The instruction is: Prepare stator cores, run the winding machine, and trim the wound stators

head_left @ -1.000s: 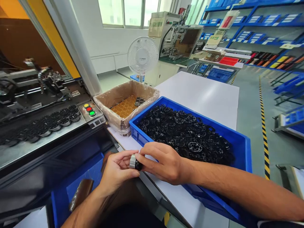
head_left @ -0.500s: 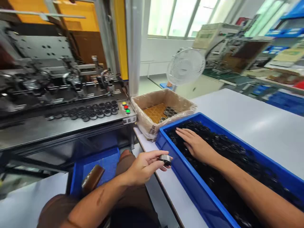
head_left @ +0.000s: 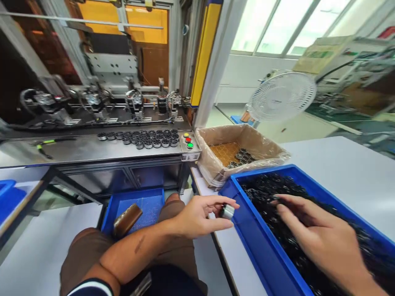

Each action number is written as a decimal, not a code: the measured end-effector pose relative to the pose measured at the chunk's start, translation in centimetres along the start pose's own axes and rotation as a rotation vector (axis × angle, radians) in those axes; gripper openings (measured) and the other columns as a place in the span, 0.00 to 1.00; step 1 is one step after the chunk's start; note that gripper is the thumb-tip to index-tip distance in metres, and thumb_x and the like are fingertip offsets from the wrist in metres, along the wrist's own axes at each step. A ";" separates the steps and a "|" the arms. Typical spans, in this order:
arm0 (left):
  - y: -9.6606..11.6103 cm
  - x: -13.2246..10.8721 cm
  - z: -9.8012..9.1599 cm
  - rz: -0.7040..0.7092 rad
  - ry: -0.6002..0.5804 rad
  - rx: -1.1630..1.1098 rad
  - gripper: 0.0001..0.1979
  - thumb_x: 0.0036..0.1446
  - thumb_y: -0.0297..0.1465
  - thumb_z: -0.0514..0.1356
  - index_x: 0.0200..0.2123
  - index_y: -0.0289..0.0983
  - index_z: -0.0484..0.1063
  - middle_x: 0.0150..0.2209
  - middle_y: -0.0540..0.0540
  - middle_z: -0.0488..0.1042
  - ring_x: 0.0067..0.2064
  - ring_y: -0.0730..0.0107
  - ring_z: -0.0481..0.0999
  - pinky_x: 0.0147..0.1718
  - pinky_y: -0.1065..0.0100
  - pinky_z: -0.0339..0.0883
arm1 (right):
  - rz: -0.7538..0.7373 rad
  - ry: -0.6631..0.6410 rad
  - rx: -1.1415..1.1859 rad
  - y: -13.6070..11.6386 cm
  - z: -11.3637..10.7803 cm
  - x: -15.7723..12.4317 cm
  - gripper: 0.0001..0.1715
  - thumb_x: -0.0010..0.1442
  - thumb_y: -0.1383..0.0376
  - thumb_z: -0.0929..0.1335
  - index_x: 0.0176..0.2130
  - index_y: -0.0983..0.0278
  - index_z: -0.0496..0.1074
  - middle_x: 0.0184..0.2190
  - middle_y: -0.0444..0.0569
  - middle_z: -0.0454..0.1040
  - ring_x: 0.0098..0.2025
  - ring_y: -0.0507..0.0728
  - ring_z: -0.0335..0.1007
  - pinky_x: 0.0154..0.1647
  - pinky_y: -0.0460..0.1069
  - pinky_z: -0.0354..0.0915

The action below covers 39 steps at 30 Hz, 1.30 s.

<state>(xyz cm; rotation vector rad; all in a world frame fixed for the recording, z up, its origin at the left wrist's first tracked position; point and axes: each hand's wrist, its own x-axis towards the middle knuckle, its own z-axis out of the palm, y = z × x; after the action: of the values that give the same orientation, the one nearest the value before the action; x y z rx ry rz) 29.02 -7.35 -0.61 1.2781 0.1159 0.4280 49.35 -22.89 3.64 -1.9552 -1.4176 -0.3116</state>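
Observation:
My left hand [head_left: 200, 216] grips a short silver-and-black cylindrical part [head_left: 228, 211] between thumb and fingers, just left of a blue bin. The blue bin [head_left: 262, 242] is filled with a heap of small black plastic parts [head_left: 271, 187]. Over that heap, my right hand [head_left: 327, 234] has thumb and forefinger pinched together at a small dark piece [head_left: 274, 199], mostly lost against the black parts behind it. Rows of similar black and silver round parts [head_left: 154, 139] stand on the metal ledge of the machine.
A plastic-lined box [head_left: 212, 162] with some round parts stands behind the bin. Yellow, red and green buttons [head_left: 188, 140] sit at the ledge's right end. A white fan [head_left: 282, 98] is beyond. Below, a blue tray [head_left: 151, 205] holds a brown block [head_left: 128, 220]. Green-handled pliers [head_left: 49, 144] lie left.
The view has swung left. My right hand has drawn back from the heap's far end, its stretched fingers now pinched. My left hand still holds the cylindrical part, now turned differently.

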 end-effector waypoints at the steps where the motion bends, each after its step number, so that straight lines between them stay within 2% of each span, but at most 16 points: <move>1: 0.2 0.0 0.2 -0.018 -0.002 -0.063 0.22 0.48 0.32 0.71 0.48 0.34 0.77 0.46 0.39 0.79 0.39 0.72 0.73 0.40 0.70 0.68 | -0.010 -0.025 0.077 -1.5 -0.4 -0.5 0.11 0.63 0.57 0.68 0.42 0.60 0.75 0.31 0.48 0.79 0.27 0.56 0.76 0.30 0.49 0.72; 4: 0.3 0.1 0.9 -0.090 -0.029 -0.243 0.21 0.47 0.29 0.72 0.47 0.37 0.78 0.44 0.42 0.80 0.39 0.72 0.75 0.40 0.71 0.70 | -0.139 -0.074 0.289 -5.2 -0.6 -1.5 0.09 0.63 0.68 0.66 0.43 0.60 0.74 0.35 0.48 0.78 0.35 0.55 0.77 0.36 0.49 0.73; 7: -0.2 0.2 1.8 -0.168 -0.086 -0.369 0.22 0.44 0.25 0.73 0.46 0.39 0.79 0.40 0.46 0.81 0.37 0.75 0.77 0.39 0.73 0.72 | -0.213 -0.121 0.415 -6.3 -0.1 -2.0 0.13 0.64 0.73 0.64 0.45 0.61 0.74 0.37 0.50 0.75 0.39 0.54 0.74 0.37 0.49 0.72; 11: -1.0 0.2 2.7 -0.169 -0.085 -0.407 0.25 0.37 0.22 0.76 0.42 0.40 0.81 0.37 0.48 0.82 0.37 0.75 0.78 0.37 0.77 0.71 | -0.215 -0.151 0.441 -5.9 0.4 -2.5 0.16 0.64 0.74 0.64 0.48 0.61 0.72 0.37 0.51 0.74 0.39 0.54 0.73 0.37 0.50 0.73; 16: -1.7 -0.2 3.0 -0.126 0.004 -0.283 0.26 0.35 0.25 0.77 0.43 0.38 0.81 0.35 0.46 0.83 0.38 0.71 0.80 0.39 0.74 0.73 | -0.286 -0.099 0.412 -5.7 0.7 -2.8 0.15 0.61 0.78 0.65 0.44 0.62 0.70 0.37 0.51 0.74 0.40 0.56 0.73 0.39 0.52 0.74; 20: -1.7 -0.3 2.9 -0.078 0.062 -0.250 0.27 0.34 0.26 0.77 0.42 0.36 0.80 0.36 0.44 0.83 0.38 0.67 0.81 0.39 0.71 0.75 | -0.374 -0.112 0.366 -5.6 0.7 -2.8 0.21 0.57 0.77 0.67 0.50 0.64 0.68 0.41 0.56 0.74 0.45 0.59 0.73 0.41 0.55 0.75; 23: -1.4 -0.3 2.8 -0.053 0.075 -0.211 0.25 0.34 0.27 0.77 0.40 0.35 0.80 0.36 0.43 0.83 0.37 0.66 0.81 0.40 0.69 0.76 | -0.419 -0.056 0.304 -5.4 0.8 -2.9 0.24 0.57 0.73 0.69 0.54 0.66 0.66 0.42 0.57 0.74 0.46 0.61 0.73 0.42 0.56 0.75; 30: -1.0 -0.3 2.8 -0.102 0.082 -0.204 0.24 0.33 0.25 0.77 0.39 0.36 0.81 0.35 0.45 0.83 0.36 0.68 0.82 0.38 0.72 0.76 | -0.510 0.025 0.192 -5.1 1.1 -3.0 0.15 0.61 0.72 0.69 0.49 0.68 0.69 0.39 0.57 0.75 0.43 0.59 0.73 0.40 0.55 0.75; 39: -0.9 -0.2 2.7 -0.159 0.049 -0.203 0.27 0.27 0.28 0.79 0.38 0.35 0.81 0.33 0.45 0.83 0.35 0.66 0.81 0.37 0.70 0.76 | -0.618 -0.007 0.174 -5.2 0.6 -2.8 0.15 0.62 0.75 0.67 0.49 0.70 0.69 0.39 0.57 0.75 0.44 0.58 0.73 0.41 0.54 0.76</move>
<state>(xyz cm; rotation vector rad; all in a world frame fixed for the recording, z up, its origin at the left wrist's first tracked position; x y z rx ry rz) 29.87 -10.07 -0.70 1.0512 0.2088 0.3252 43.52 -23.69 3.67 -1.3435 -1.9608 -0.4386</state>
